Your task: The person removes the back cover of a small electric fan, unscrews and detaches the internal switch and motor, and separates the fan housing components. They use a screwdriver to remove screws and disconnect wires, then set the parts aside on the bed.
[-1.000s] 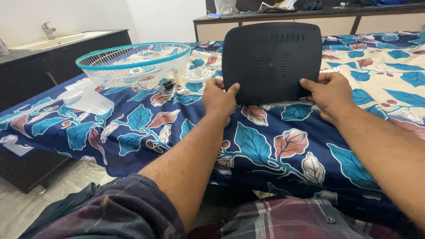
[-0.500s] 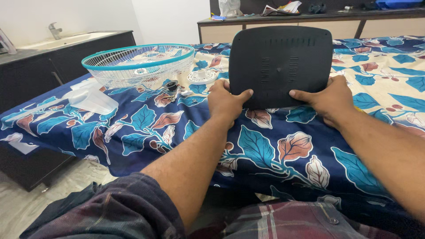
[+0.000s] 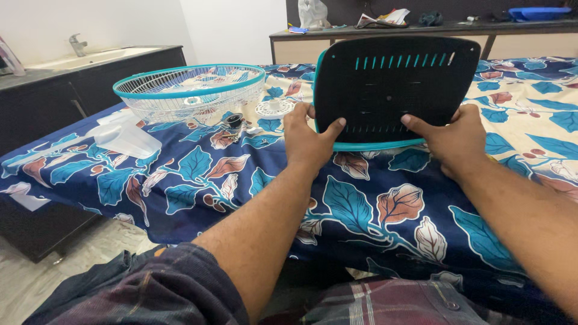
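— Black plastic, teal at the rim: that is the flat, rounded-rectangle panel with vent slots, stood nearly upright on its lower edge on the bed, near the front and right of centre.

— How is it held?

— The left hand clamps the lower left corner, thumb across the face; the right hand clamps the lower right corner the same way. The hands sit apart, one per corner, which seems to steady the panel and keep its slotted face turned to the camera.

— What lies about it?

— The blue leaf-patterned bedsheet underneath; to the left, farther off, a white wire fan grille with a teal ring, and a clear plastic blade piece at the near left.

— And against a second ago?

— Then the face read plain dark, with no teal edge. Now the panel is tilted, so teal shows through the top slots and along the bottom rim, and the right thumb has crept inward.
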